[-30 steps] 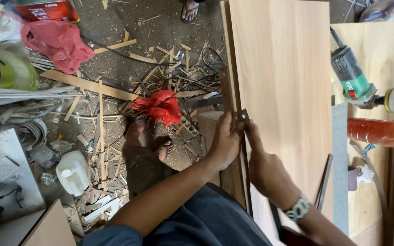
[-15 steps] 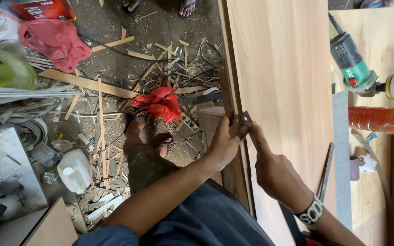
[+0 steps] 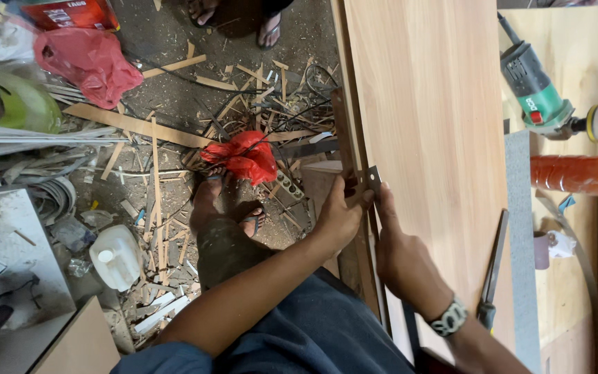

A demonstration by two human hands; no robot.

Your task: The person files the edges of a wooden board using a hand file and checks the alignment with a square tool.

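A large light wood-laminate panel (image 3: pixel 427 125) lies flat in front of me, its left edge running down the picture. My left hand (image 3: pixel 339 218) and my right hand (image 3: pixel 397 253) meet at that edge and together pinch a small flat grey metal piece (image 3: pixel 373 179) against it. My right wrist wears a watch (image 3: pixel 449 318). My foot in a sandal (image 3: pixel 226 211) stands on the littered floor left of the panel.
A green power tool (image 3: pixel 538 90) with a round pad, a clear orange tube (image 3: pixel 579 174) and a dark-handled hand tool (image 3: pixel 491 273) lie to the right. Wood offcuts, a red bag (image 3: pixel 243 156), a white jug (image 3: pixel 115 256) and another person's feet (image 3: pixel 233 14) occupy the floor.
The view has drifted slightly, so the panel and tools sit a little lower and farther right. Both hands stay at the panel's edge on the metal piece.
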